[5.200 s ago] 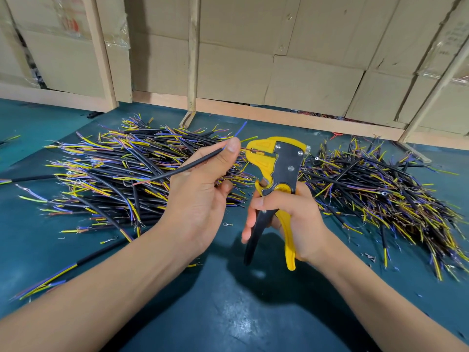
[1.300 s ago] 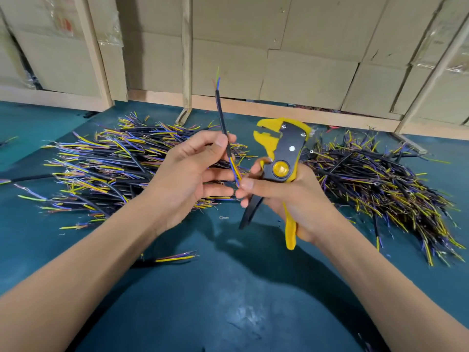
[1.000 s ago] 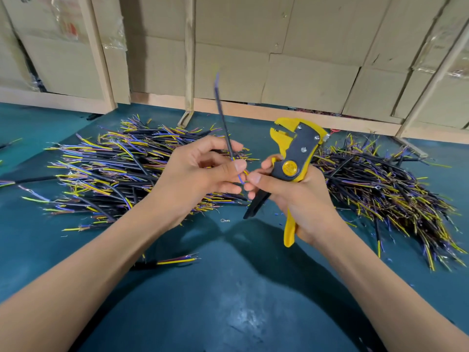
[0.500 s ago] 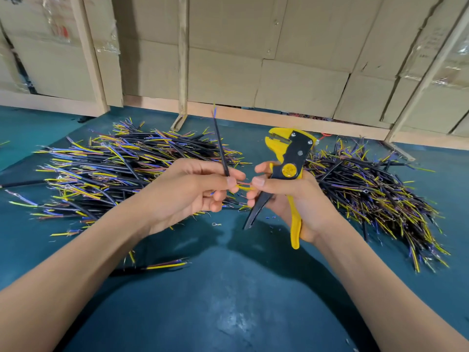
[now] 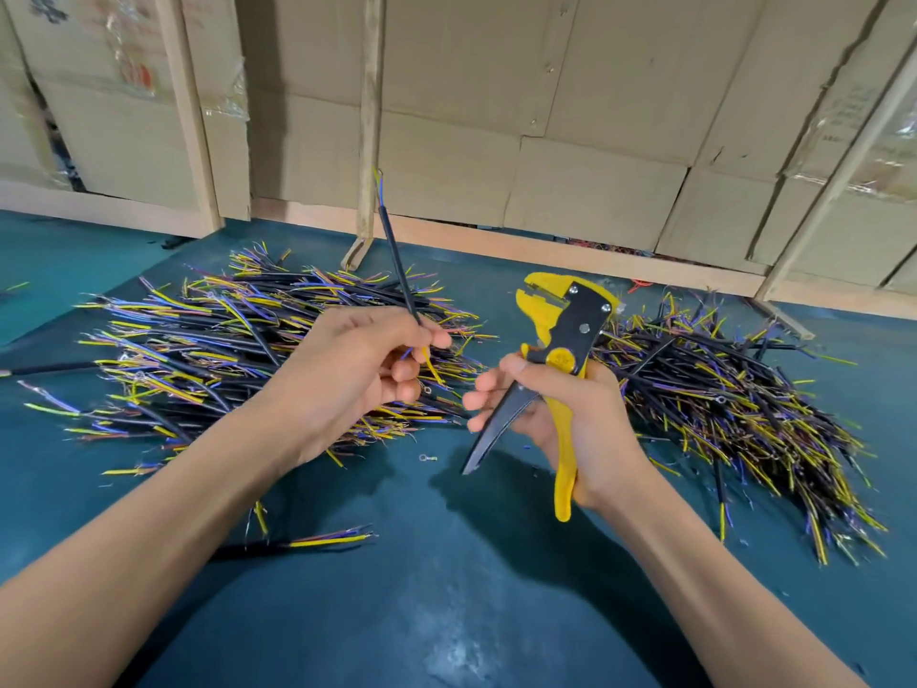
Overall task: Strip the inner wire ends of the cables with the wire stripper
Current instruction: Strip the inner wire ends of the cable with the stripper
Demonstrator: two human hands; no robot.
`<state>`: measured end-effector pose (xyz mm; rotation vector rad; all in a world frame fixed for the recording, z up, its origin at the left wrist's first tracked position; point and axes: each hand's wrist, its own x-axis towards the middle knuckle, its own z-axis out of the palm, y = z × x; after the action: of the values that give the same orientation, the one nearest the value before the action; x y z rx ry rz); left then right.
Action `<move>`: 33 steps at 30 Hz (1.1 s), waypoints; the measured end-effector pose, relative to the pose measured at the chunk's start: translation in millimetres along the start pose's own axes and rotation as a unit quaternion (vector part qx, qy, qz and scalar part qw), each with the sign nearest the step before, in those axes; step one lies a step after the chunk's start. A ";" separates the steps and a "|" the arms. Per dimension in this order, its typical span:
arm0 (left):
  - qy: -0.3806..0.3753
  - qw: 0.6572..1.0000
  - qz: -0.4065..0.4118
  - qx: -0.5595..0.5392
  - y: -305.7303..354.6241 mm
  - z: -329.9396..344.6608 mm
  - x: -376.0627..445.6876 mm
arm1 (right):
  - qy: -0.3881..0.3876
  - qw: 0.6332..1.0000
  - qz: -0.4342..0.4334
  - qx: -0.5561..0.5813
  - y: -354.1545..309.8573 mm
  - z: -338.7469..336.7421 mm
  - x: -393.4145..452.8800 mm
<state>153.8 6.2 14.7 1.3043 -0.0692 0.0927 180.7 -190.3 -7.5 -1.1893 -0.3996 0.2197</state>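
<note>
Change: hands (image 5: 347, 374) and (image 5: 560, 414), half a second ago touching at the fingertips, now drawn apart; cable tilted back towards the wall.
Meaning: lower inner wires probably separated and ready for the stripper (a judgement; no bare copper discernible).
Left hand: pinching the black cable (image 5: 399, 270) between thumb and forefinger, remaining fingers curled.
Cable: raised above the table, upper end with blue and yellow wires near the cardboard wall (image 5: 595, 116); yellow inner wire (image 5: 430, 364) hanging below the pinch.
Right hand: wrapped round the handles of the wire stripper (image 5: 563, 350), forefinger extended.
Wire stripper: upright, head open and empty, just right of the cable, not touching it.
Surroundings: left cable pile (image 5: 208, 350) behind the left hand; right cable pile (image 5: 734, 409) behind the right; one loose cable (image 5: 317, 541) and a small ring terminal (image 5: 426, 458) on the blue-green table (image 5: 446, 613).
Obstruction: none between wire and stripper head.
</note>
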 end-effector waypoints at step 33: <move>0.036 0.936 0.272 0.220 -1.3 11.7 -15.8 | -0.086 0.983 0.005 -0.161 -3.8 6.7 -11.1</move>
<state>138.2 -5.9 14.9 1.6985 -0.3653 0.6610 167.7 -190.1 -4.0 -1.4967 -0.5960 0.2749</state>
